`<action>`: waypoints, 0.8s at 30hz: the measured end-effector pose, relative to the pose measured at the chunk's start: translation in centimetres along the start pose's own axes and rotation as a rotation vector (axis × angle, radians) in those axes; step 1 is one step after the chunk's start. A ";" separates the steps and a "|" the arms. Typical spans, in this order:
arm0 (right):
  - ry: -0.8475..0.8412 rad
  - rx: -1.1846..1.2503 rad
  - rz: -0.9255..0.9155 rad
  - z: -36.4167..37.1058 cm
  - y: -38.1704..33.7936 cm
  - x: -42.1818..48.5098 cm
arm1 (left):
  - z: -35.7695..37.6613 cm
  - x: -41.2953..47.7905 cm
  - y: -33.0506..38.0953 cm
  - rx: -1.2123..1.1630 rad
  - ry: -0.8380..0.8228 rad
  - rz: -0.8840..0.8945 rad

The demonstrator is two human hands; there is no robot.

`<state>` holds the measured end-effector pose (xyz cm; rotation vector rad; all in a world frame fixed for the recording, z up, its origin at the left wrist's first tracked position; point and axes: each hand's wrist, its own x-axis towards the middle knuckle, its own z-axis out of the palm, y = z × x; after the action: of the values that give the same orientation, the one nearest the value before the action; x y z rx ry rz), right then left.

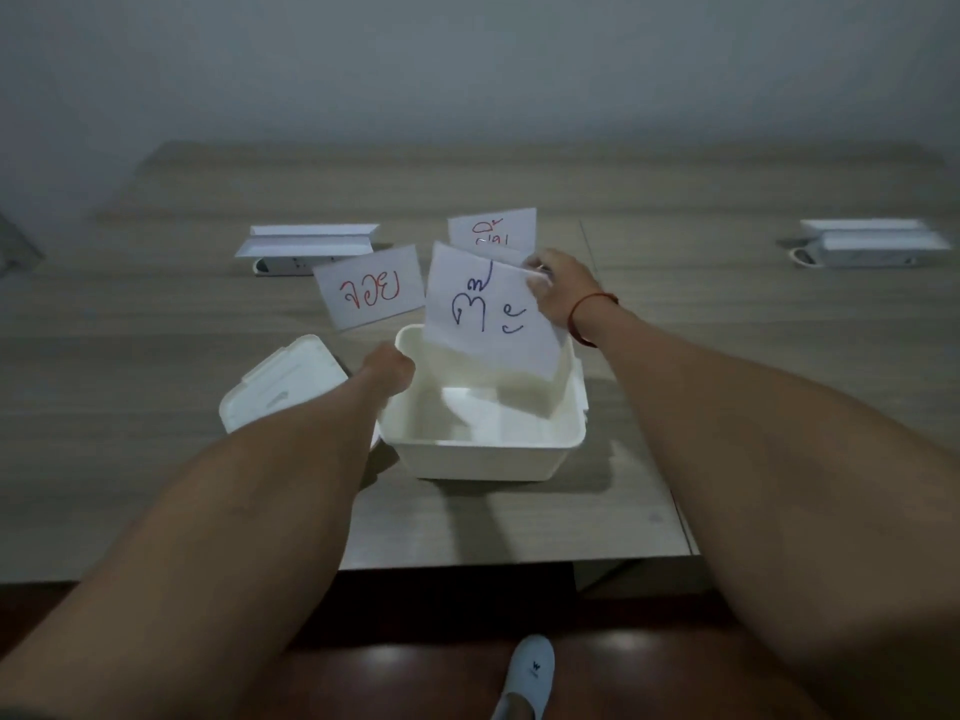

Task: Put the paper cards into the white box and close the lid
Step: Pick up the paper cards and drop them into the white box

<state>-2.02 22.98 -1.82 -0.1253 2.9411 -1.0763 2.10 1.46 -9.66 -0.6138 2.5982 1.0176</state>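
Note:
An open white box stands on the wooden table near its front edge. My right hand pinches the top corner of a paper card with blue writing, tilted with its lower edge over the box's far rim. My left hand is curled at the box's left rim; whether it grips the rim is hidden. The white lid lies on the table left of the box. A card with red writing stands behind the box, and another red-lettered card stands farther back.
A white power strip with a folded white cover lies at the back left, a similar one at the back right. The table's front edge is just below the box; my white shoe shows on the dark floor.

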 end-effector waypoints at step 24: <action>-0.183 -0.174 0.209 3.7 1.5 2.2 | 1.6 3.4 0.9 0.006 0.163 -0.005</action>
<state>-4.19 21.61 -5.59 0.0769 2.8011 -0.7399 -1.13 2.19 -11.65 -0.7296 2.7367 0.9962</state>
